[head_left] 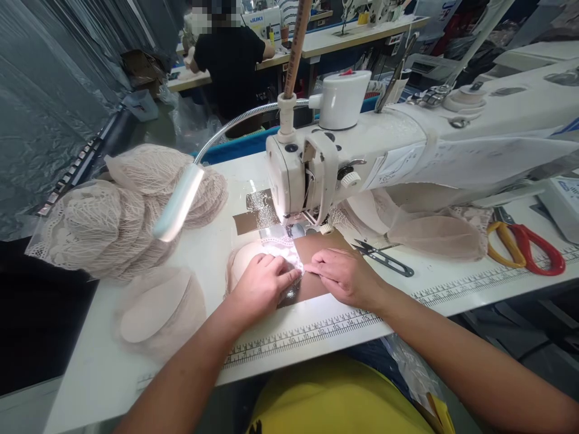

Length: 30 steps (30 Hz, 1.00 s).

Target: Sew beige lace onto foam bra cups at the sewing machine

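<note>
A pale beige, lace-edged fabric cup lies on the sewing machine bed just in front of the needle area. My left hand rests on it, thumb and fingers closed on its lace edge. From the other side, my right hand pinches the right end of that edge between thumb and forefinger, the other fingers curled in. The white sewing machine stands over the work, its presser foot just beyond my fingers. Brown tape covers the bed under my right hand. My fingers hide part of the lace.
Stacked lace cups sit at the left, with loose cup pieces nearer me. A lamp hangs above them. Thread snips, red-and-yellow scissors and more cup pieces lie right. A printed ruler runs along the front. A person sits beyond.
</note>
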Motion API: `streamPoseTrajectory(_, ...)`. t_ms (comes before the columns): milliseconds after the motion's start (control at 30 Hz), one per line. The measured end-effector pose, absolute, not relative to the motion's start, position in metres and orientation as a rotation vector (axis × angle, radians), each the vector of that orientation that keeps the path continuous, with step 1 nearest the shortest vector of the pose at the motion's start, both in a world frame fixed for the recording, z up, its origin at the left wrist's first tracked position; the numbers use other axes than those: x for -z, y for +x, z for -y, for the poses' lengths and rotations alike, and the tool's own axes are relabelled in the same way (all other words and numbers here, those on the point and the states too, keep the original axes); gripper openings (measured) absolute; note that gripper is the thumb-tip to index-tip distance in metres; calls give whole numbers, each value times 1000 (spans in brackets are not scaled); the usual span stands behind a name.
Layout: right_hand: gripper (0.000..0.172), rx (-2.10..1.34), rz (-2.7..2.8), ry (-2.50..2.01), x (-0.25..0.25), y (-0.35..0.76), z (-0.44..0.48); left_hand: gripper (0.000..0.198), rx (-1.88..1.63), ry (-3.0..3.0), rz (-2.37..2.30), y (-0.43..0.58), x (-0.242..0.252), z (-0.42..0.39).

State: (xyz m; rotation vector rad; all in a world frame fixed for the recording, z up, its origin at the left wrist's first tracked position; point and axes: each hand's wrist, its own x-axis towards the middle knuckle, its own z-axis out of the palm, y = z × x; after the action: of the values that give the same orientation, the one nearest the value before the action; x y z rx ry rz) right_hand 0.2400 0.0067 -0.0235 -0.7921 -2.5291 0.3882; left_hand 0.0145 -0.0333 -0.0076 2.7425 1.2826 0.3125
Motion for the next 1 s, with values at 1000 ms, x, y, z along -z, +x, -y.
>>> streamPoseTrajectory(1000,23,-135,2647,-795,23,233,-2,39,-146,2802,-1585,25,6,12)
